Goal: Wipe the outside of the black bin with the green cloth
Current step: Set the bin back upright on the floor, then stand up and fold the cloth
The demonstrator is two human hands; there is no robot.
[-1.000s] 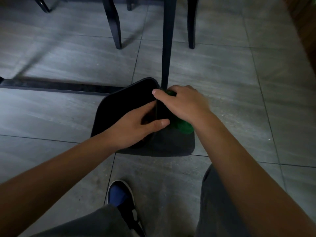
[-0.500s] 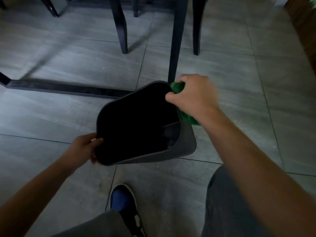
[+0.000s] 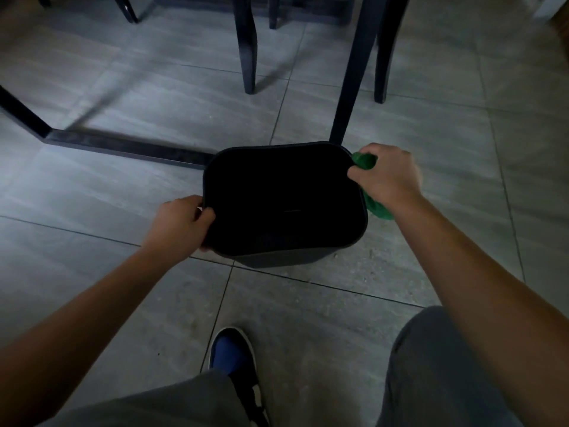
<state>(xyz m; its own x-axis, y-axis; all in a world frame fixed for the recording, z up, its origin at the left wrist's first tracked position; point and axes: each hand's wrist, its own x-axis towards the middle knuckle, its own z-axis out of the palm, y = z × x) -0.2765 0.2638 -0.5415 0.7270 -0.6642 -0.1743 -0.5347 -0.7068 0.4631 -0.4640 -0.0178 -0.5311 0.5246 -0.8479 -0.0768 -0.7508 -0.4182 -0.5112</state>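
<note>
Black bin [image 3: 286, 260] is sitting on the grey tiled floor [image 3: 92, 186], mid-frame, its mouth tilting toward the camera so only a thin strip of the near outer wall is showing under the rim. Mouth is a rounded rectangle, thin rim, inside reading almost pure black, one faint short mark showing low inside; outer wall looking dark grey where light is hitting it.

Far left, a black metal frame bar [image 3: 123, 146] is running along the floor up to the bin's back left corner. Left hand [image 3: 181, 226] is gripping the bin's left rim, thumb hooking over the edge into the mouth, fingers curling round the outside wall. Below, between the arms, a foot in a dark shoe [image 3: 234, 355] with blue showing inside is standing on the tiles, grey trousers either side.

Behind the bin, black chair legs [image 3: 248, 47] are standing on the floor, and one slim black leg [image 3: 348, 87] is coming down right at the bin's back right corner. Right hand [image 3: 388, 177] is clamping a bunched green cloth [image 3: 377, 208] against the bin's right outer wall at the rim, cloth poking out above the fingers and below the wrist.
</note>
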